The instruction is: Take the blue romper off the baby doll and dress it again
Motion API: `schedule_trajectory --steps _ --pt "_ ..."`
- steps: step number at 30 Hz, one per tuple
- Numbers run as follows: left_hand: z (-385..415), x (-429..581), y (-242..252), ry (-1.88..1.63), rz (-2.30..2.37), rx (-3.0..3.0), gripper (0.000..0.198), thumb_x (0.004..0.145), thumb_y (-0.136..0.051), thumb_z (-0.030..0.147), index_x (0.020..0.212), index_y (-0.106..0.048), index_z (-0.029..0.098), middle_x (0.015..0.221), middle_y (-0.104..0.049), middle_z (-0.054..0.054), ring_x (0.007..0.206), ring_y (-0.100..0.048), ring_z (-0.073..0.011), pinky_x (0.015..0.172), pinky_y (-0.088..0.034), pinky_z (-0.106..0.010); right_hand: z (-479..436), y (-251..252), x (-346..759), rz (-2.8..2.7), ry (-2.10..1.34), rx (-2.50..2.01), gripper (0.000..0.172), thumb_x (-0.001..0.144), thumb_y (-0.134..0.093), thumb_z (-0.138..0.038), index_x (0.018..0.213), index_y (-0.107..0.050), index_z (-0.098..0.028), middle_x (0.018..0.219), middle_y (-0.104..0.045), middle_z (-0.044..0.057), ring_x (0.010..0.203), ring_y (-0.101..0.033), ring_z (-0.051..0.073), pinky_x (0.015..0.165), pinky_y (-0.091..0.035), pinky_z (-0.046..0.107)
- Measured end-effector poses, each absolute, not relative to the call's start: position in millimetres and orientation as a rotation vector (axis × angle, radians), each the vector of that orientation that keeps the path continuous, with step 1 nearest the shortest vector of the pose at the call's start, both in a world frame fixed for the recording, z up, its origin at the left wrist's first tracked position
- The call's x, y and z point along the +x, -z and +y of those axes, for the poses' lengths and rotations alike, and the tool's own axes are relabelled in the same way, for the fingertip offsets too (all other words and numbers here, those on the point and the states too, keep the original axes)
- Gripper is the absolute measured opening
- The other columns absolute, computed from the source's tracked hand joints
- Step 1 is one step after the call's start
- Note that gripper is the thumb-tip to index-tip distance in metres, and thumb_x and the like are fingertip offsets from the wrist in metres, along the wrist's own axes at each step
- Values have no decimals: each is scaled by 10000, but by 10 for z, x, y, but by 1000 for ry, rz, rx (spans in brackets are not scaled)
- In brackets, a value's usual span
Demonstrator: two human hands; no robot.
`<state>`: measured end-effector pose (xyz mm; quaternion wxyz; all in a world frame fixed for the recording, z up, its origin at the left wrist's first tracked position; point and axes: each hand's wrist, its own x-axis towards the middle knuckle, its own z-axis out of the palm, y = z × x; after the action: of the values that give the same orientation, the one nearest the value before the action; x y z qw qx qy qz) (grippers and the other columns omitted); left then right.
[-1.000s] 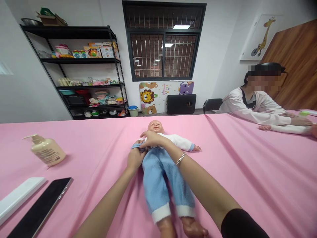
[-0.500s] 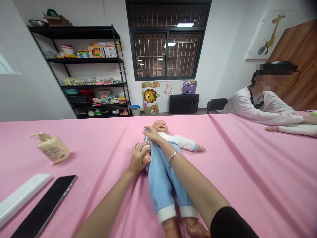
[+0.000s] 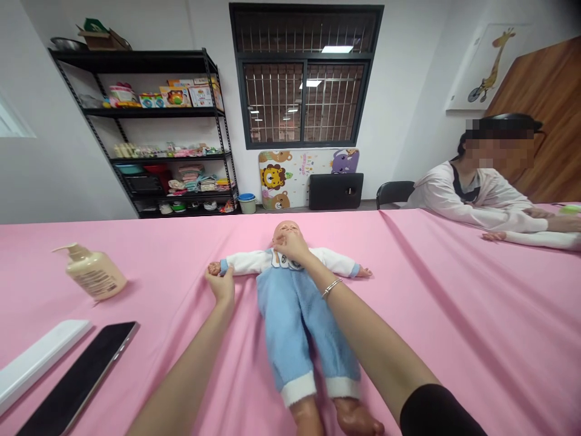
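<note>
A baby doll (image 3: 290, 303) in blue trousers and a white top with blue cuffs lies on its back on the pink cloth (image 3: 181, 254), both arms stretched out sideways. My left hand (image 3: 221, 283) holds the doll's arm at the cuff and hand, on the left side. My right hand (image 3: 291, 247) is at the doll's upper chest and chin, covering part of its face; whether its fingertips grip anything is hidden.
A pump bottle (image 3: 96, 272), a white case (image 3: 40, 357) and a black phone (image 3: 82, 375) lie at the left. Across the table on the right sits a person (image 3: 481, 194), beside another doll's arm (image 3: 540, 238). Shelves (image 3: 154, 111) stand behind.
My left hand has moved left, and the doll's arm there is now stretched outward instead of bent in. My right hand has shifted slightly right, toward the doll's chin.
</note>
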<state>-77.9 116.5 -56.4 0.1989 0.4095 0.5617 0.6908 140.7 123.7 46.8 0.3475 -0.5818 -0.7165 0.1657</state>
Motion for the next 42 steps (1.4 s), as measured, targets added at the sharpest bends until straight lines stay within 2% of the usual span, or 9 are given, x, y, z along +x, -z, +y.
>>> schedule_trajectory --steps 4,9,14,20,26,29,32,38,42 --pt "1099 -736 518 -1909 1894 1216 692 640 -657 208 1227 -298 139 1071 -425 -107 1111 -412 -230 1002 -314 -413 1156 -584 1607 -1805 -194 -1580 236 805 -500 -276 1007 -594 -197 1032 -615 60 959 -551 197 800 -397 286" --pt "994 -673 408 -1725 2142 1411 550 697 -582 178 1204 -387 96 936 -504 -100 1058 -441 -281 960 -329 -472 987 -525 1674 -1859 -131 -1659 259 825 -487 -281 1038 -576 -166 968 -621 85 873 -564 192 728 -391 269" --pt "932 -611 381 -1754 2210 1574 442 708 -515 133 1144 -441 139 1080 -503 -133 1098 -427 -305 947 -323 -499 781 -132 1811 -1872 -185 -1550 254 811 -520 -316 987 -587 -145 969 -603 86 913 -532 186 802 -378 278" --pt "893 -523 378 -1689 1709 1879 281 795 -442 201 1068 -485 148 1007 -567 -98 973 -529 -224 883 -408 -375 554 477 2296 -1670 -372 -1336 362 865 -373 -398 984 -581 -127 986 -610 113 941 -536 205 866 -389 330" --pt "758 -342 315 -1005 1310 2317 275 854 -412 405 756 -565 198 763 -595 -11 783 -531 -192 856 -373 -356 461 647 2573 -1517 -732 -1202 339 786 -469 -365 1013 -588 -143 1008 -635 92 927 -577 218 852 -424 361" --pt "774 -326 305 -1180 1277 2071 327 835 -426 440 631 -462 187 628 -488 15 642 -467 -156 708 -402 -289 432 606 2532 -1508 -821 -1141 308 740 -516 -327 973 -596 -141 962 -643 77 871 -588 201 809 -442 331" --pt "817 -349 323 -1418 1281 1801 340 859 -364 455 655 -415 188 638 -444 20 611 -437 -136 612 -393 -246 406 580 2471 -1478 -835 -1141 263 731 -522 -325 897 -603 -137 872 -636 60 789 -578 180 732 -448 296" --pt "779 -303 378 -1355 1284 1840 184 816 -482 352 856 -485 171 838 -558 -26 803 -545 -164 748 -447 -289 439 682 2409 -1104 -791 -1216 275 721 -535 -402 814 -575 -146 699 -578 14 622 -524 137 597 -420 251" --pt "597 -105 141 -1547 1363 1934 134 842 -454 260 939 -485 174 944 -560 -49 912 -550 -171 830 -449 -320 483 733 2395 -1031 -781 -1217 292 702 -553 -410 824 -569 -145 677 -576 11 603 -522 130 577 -406 241"
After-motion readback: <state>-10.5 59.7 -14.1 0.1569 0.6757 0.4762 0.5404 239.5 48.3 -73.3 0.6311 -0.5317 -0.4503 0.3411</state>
